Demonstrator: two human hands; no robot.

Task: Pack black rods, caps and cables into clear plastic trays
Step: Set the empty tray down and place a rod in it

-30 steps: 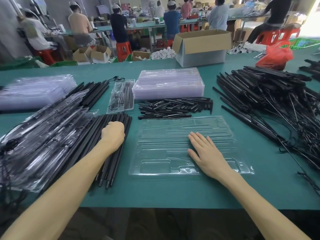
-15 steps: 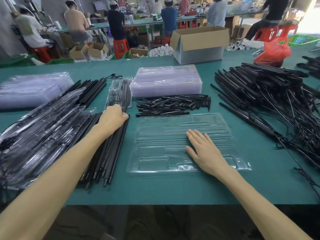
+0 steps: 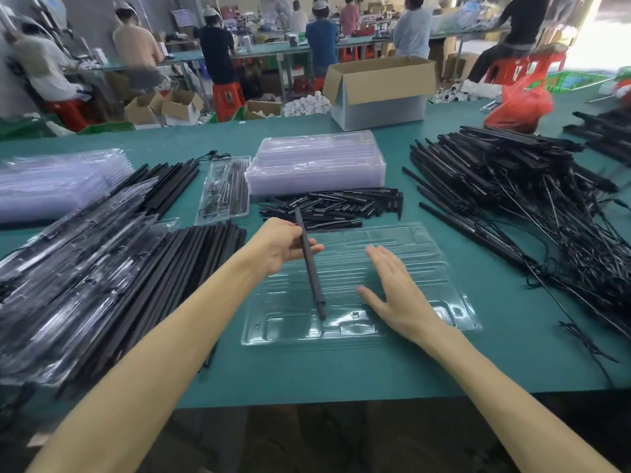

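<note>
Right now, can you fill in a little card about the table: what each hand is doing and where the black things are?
left hand: grips one black rod, tilted above the clear tray
right hand: open, fingers straight, over the tray
clear tray: looks empty
rod pile: left of the tray
short black pieces: behind the tray
cable tangle: far right

Worktop: a green-covered table (image 3: 341, 377) is spread across the foreground.
Landmark: an open cardboard box (image 3: 379, 92) is set at the table's far edge.
Behind the box: a long workbench (image 3: 266, 51) is lined with workers (image 3: 216, 52) and red stools (image 3: 228, 100).
Left of the box: small open cartons (image 3: 181, 105) and a grey wall (image 3: 85, 15) are seen.
Right of the box: bright daylight (image 3: 594, 35) is admitted.
</note>
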